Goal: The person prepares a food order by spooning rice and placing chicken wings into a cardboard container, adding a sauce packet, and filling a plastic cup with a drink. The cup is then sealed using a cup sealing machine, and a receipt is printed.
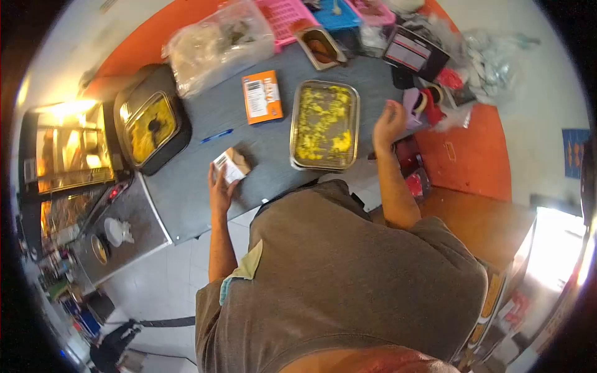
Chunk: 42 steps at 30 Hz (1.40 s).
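My left hand (220, 188) is closed around the near side of a small white and brown cardboard box (234, 164), which rests tilted on the grey table. My right hand (390, 128) is raised at the table's right side, its fingers loosely bent and apart, with nothing visible in them. Close beside that hand are a purple roll (413, 105) and red rolls that look like tape. Between my hands stands a clear rectangular tray (293, 127) holding chopped yellow-green food. An orange and white box (262, 97) lies behind it to the left, and a blue pen (216, 136) lies nearer my left hand.
A dark container (177, 118) with yellow food stands at the left. Along the back are a plastic bag (211, 46), pink baskets (283, 22), a metal pan (320, 48) with reddish-brown contents, and a dark box (415, 53). A lit glass cabinet (73, 149) is at far left.
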Motion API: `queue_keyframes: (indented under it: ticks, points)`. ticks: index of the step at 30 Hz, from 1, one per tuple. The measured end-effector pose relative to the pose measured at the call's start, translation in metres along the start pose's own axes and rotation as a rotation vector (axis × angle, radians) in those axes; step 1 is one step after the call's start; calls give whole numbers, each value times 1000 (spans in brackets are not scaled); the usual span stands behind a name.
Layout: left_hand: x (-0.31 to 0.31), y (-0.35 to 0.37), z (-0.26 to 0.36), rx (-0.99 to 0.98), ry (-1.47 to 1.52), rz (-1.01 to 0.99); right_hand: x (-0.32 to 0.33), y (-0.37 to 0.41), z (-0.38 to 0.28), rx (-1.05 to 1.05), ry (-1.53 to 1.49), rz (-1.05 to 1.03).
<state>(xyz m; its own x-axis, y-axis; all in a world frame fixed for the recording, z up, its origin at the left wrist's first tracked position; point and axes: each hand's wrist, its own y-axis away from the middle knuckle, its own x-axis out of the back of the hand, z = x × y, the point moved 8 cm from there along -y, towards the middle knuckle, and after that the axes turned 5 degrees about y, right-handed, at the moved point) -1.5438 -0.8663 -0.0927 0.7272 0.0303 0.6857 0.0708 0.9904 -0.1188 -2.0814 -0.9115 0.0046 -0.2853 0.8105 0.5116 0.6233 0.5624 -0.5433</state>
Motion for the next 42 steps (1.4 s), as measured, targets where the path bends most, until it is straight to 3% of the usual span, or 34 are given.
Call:
queue_keyframes:
  ticks: [2, 4, 5, 7, 8, 10, 14, 16, 17, 19, 20, 22, 23, 25, 26, 28, 29, 31, 34, 35, 36, 37, 40, 42]
  points:
    - [-1, -1, -2, 64, 103, 2, 35, -22, 76, 30, 204, 78]
    - [5, -3, 2, 160, 194, -7, 48, -30, 167, -271, 334, 176]
    - [8, -5, 5, 141, 139, -9, 48, -41, 208, -271, 335, 165]
    - [15, -10, 9, 128, 72, -9, 20, -39, 300, -715, 144, -171]
    - [18, -14, 16, 67, -45, -26, 24, -42, 285, -717, 141, -183]
    - [21, -19, 19, 38, -275, -48, 0, -17, 265, -1198, -440, -501]
    - [24, -27, 24, 6, -435, -113, -10, -5, 273, -1219, -611, -415]
    - [27, -29, 32, -1, -454, -133, 3, 4, 265, -1184, -994, -24]
    - [26, -28, 36, -12, -468, -160, 2, 16, 276, -1185, -997, -36]
    - [27, -28, 33, 22, -453, -164, 7, 16, 276, -837, -936, -152]
    - [26, -29, 33, 27, -390, -169, 6, 17, 279, -841, -937, -160]
    - [27, -32, 25, 17, -298, -155, 35, -5, 258, -267, 493, -215]
    - [28, -37, 19, 22, -299, -153, 36, -4, 252, -264, 492, -219]
    - [32, -52, 6, -9, -183, -204, 35, 24, 272, -981, -146, 34]
    - [36, -60, 3, 21, -136, -237, 33, 27, 246, -978, -152, 10]
    - [40, -74, -6, 63, -83, -294, 29, 31, 143, -807, -551, 83]
    - [41, -79, -12, 68, -75, -323, 16, 43, 105, -813, -560, 46]
    - [45, -83, -8, 161, -32, -376, -24, 70, 19, -732, -683, -293]
    - [46, -92, -23, 101, -65, -389, -86, 161, -130, -501, -691, -966]
    - [48, -94, -19, 121, -43, -413, -100, 201, -178, -592, -755, -1172]
    - [48, -94, -18, 139, -19, -438, -111, 231, -215, -541, -684, -1306]
    - [48, -95, -20, 126, -12, -439, -129, 258, -230, -462, -593, -1364]
    - [45, -96, -30, 172, 25, -480, -174, 321, -237, -556, -655, -1304]
    - [40, -98, -45, 141, 50, -457, -180, 329, -222, -595, -375, -1164]
